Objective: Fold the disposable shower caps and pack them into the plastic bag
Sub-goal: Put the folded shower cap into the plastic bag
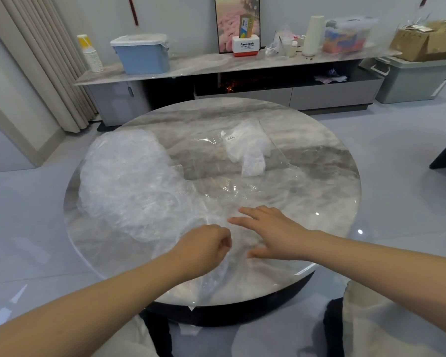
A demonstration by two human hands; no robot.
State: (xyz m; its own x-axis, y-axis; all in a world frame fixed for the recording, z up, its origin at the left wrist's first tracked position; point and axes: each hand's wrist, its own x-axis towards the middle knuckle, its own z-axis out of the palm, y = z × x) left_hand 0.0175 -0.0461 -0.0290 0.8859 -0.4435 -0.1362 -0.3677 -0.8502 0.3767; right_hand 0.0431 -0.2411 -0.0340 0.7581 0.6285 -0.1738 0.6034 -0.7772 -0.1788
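Your left hand (204,247) is curled round the near edge of a thin, clear, crinkled plastic shower cap (238,220), and your right hand (273,231) lies on it with fingers straight and spread.

That cap is spread on the near part of the round grey marble worktop (332,161); judge it feather-light, limp and slippery, so it will slide and spring open unless you pin it flat and pinch it at the gathered rim. Both forearms reach in low from the near edge, palms down. The heap of unfolded clear caps (129,181) sits on the worktop's left side, and the clear plastic bag holding folded white caps (247,148) lies toward its far side.
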